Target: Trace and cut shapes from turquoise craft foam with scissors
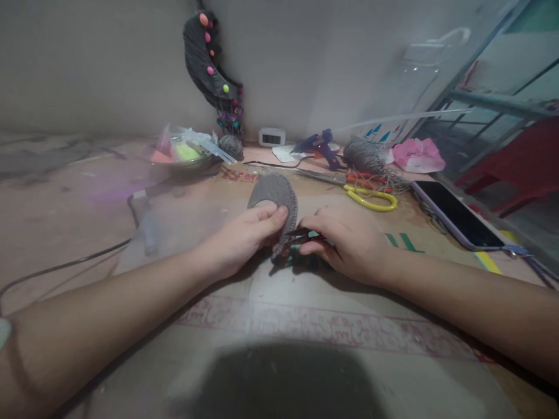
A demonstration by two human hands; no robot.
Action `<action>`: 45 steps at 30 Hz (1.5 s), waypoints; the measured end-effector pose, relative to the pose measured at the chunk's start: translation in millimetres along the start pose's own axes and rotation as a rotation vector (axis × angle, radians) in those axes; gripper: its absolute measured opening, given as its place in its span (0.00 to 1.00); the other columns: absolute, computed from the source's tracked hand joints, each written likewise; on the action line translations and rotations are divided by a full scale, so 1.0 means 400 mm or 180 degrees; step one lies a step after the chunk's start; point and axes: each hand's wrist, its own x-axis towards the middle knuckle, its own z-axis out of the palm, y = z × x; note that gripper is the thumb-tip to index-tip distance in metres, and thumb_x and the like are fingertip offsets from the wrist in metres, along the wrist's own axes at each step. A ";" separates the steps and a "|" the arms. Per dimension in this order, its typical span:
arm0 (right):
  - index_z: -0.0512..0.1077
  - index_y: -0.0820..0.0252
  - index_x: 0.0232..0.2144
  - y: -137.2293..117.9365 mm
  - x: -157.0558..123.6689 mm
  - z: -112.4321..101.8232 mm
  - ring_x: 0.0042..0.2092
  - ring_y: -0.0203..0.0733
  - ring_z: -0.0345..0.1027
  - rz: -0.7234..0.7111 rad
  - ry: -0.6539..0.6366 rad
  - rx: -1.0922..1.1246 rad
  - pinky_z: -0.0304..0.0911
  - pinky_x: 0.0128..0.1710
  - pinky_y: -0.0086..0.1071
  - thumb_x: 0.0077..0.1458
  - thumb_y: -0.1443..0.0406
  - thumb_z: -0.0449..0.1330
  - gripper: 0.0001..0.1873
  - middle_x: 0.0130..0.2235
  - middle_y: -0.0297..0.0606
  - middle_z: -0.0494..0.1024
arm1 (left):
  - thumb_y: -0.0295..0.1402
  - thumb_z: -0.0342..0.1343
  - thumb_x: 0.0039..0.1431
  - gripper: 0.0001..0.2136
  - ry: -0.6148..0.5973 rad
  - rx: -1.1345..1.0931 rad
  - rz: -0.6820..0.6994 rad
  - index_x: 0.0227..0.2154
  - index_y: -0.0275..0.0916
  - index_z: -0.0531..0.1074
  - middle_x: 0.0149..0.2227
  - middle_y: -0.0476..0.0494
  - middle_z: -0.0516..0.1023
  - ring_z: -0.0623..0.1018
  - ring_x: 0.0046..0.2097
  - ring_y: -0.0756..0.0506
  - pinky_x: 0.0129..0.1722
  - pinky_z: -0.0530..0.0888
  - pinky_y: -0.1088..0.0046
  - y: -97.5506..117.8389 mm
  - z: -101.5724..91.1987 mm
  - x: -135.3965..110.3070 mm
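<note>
A grey crescent-shaped piece wrapped in yarn [276,194] stands on edge on the cardboard-covered surface [305,326]. My left hand [244,235] pinches its lower right part between thumb and fingers. My right hand [349,241] is closed on small scissors [303,235] with dark blades and a teal handle, their tips against the crescent's lower edge. Much of the scissors is hidden under my fingers.
Behind lie yellow-handled scissors [371,198], orange pliers, a blue glue gun [321,145], a grey yarn bundle [364,156], a pink bag [417,154], a phone [456,214] at right, a bowl of bright bits [181,154], a small clock [271,137], a decorated crescent [209,64] against the wall.
</note>
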 end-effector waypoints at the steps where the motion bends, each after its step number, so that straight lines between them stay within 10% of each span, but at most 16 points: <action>1: 0.75 0.66 0.39 0.000 0.001 0.000 0.30 0.40 0.65 -0.0019 0.0008 -0.0012 0.53 0.29 0.33 0.71 0.55 0.48 0.22 0.28 0.39 0.76 | 0.50 0.63 0.57 0.21 -0.0018 -0.0005 0.0010 0.25 0.39 0.65 0.21 0.53 0.71 0.70 0.23 0.52 0.25 0.65 0.76 0.000 0.000 0.001; 45: 0.73 0.62 0.37 0.011 -0.025 -0.001 0.30 0.40 0.65 0.0630 -0.0099 0.0448 0.59 0.31 0.33 0.71 0.50 0.45 0.26 0.28 0.38 0.74 | 0.47 0.59 0.61 0.20 0.0352 0.0160 -0.0028 0.23 0.38 0.63 0.19 0.52 0.66 0.65 0.21 0.53 0.22 0.62 0.79 0.002 0.002 -0.004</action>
